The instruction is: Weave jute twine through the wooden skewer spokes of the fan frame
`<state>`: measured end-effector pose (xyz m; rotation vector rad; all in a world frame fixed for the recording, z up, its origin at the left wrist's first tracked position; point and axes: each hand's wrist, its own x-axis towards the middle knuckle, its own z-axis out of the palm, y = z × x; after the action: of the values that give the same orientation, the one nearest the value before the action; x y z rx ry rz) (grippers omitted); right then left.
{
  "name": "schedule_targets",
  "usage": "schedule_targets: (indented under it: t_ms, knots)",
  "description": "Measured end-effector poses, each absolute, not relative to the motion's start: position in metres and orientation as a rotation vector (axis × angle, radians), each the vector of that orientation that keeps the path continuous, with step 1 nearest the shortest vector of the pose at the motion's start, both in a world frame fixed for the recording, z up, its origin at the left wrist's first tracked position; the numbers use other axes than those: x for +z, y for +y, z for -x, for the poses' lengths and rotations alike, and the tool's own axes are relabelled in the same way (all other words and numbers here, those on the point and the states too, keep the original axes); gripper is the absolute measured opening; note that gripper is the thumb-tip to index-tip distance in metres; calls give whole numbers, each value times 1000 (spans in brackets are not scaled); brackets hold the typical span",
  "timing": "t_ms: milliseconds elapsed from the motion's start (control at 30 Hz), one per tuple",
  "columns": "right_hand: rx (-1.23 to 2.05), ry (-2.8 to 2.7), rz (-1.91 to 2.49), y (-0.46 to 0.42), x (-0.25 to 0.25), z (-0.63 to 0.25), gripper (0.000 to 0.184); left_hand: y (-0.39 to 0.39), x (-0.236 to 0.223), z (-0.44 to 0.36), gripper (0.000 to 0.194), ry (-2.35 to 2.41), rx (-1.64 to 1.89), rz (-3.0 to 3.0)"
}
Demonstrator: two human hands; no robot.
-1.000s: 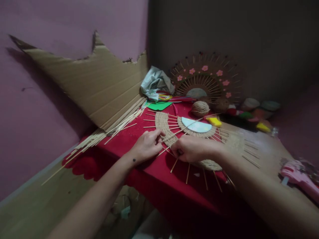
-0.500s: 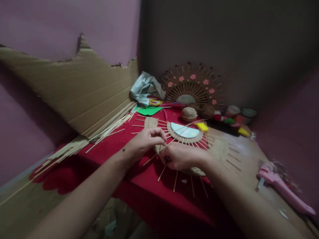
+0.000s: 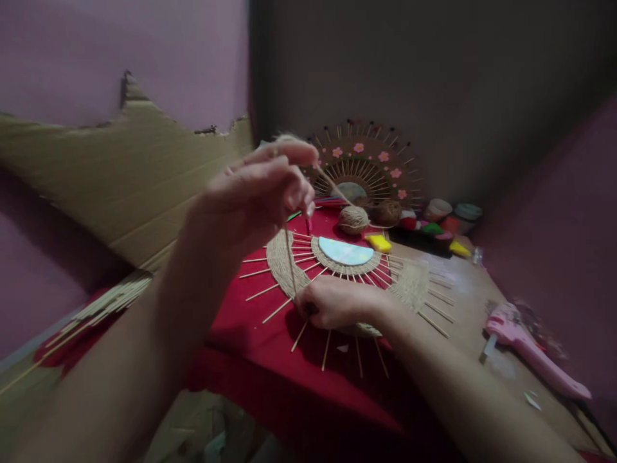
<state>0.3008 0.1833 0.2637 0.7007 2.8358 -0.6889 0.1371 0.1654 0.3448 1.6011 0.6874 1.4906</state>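
A half-round woven fan of thin sticks and twine (image 3: 280, 260) lies on the red cloth, a pale blue half-disc (image 3: 346, 250) at its centre. My right hand (image 3: 332, 302) is closed at the near left part of the outer woven band, gripping the band and its sticks; the fingertips are hidden. Raised above the fan's left side, my left hand (image 3: 270, 183) has its fingers bent around twine (image 3: 290, 257). One length of twine runs down from it to the band by my right hand. Another stretches from its fingers to the twine ball (image 3: 354, 219).
Loose sticks (image 3: 103, 305) lie along the left edge beside torn cardboard (image 3: 159, 173). A flowered stick fan (image 3: 366, 161) leans at the back. Yellow piece (image 3: 378, 243) and paint pots (image 3: 438, 209) stand behind. A pink glue gun (image 3: 530, 350) rests at right.
My left hand has risen from beside my right hand, drawing the twine up taut. My right hand stays on the woven band. The view has shifted to the right.
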Motion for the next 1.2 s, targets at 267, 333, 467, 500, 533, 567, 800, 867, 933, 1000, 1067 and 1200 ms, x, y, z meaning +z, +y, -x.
schedule_targets:
  t_ms: [267, 333, 467, 500, 533, 567, 800, 867, 933, 1000, 1067, 1200]
  knots:
    - [-743, 2800, -719, 182, 264, -302, 21, 165, 313, -72, 31, 1283, 1508, -1574]
    - [-748, 2795, -724, 183, 263, -302, 21, 173, 293, -55, 40, 1581, 1377, -1621]
    - [-753, 2799, -721, 183, 260, -302, 22, 163, 265, -49, 39, 2069, 1258, -2155]
    - [-757, 2799, -724, 183, 259, -302, 21, 155, 261, -53, 31, 1909, 1141, -2293]
    - [-758, 2796, -728, 183, 259, -302, 21, 147, 257, -58, 24, 1668, 966, -2358]
    - [-759, 2791, -734, 183, 259, -303, 21, 139, 254, -64, 21, 1476, 791, -2345]
    - [-735, 2802, -739, 182, 259, -304, 20, 122, 232, -73, 14, 1204, 479, -2366]
    - [-741, 2808, -736, 182, 259, -304, 19, 123, 229, -71, 17, 1181, 500, -2411]
    - [-742, 2817, -736, 181, 260, -304, 19, 124, 227, -71, 19, 1196, 498, -2491]
    - [-739, 2828, -749, 181, 261, -304, 20, 125, 225, -72, 22, 1286, 474, -2587]
    - [-742, 2831, -763, 180, 262, -305, 21, 127, 222, -75, 22, 1417, 431, -2673]
    - [-769, 2824, -756, 180, 263, -304, 21, 137, 217, -75, 20, 1641, 383, -2753]
